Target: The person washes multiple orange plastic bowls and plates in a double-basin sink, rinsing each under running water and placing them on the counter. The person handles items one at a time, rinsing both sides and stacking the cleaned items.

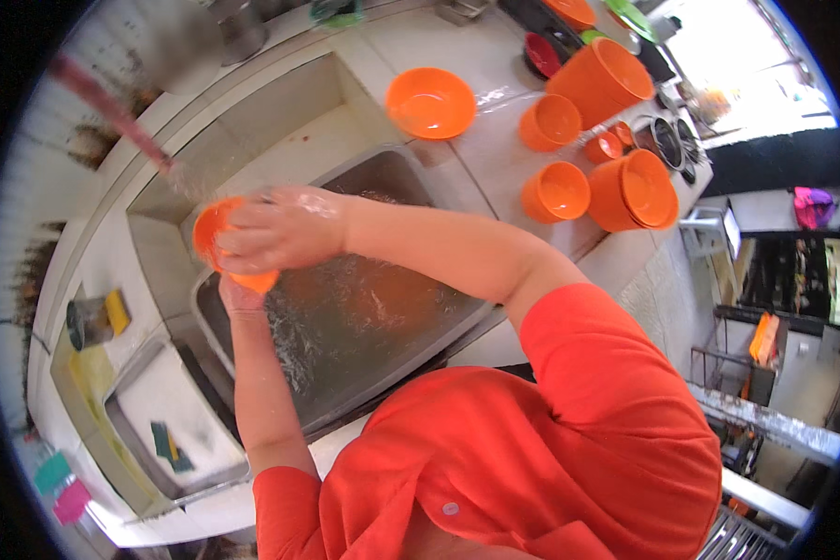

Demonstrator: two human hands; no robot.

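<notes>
An orange plastic cup or small bowl [213, 227] is held between my two hands over the left end of a water-filled basin [364, 329]. My right hand [283, 227] lies over it from the right, with the fingers across its side. From below, my left hand [241, 294] grips its lower part; the fingers are partly hidden. Water splashes beside the cup, near the end of a reddish hose or pipe [115, 108]. Blurred orange shapes show under the rippled water in the basin.
Right of the sink stand an orange bowl [431, 103], several orange cups [556, 192] and stacked orange containers [633, 189]. To the left are a grey cup [87, 323] with a yellow sponge [117, 312] and a tray [182, 420] holding a green scouring pad [169, 446].
</notes>
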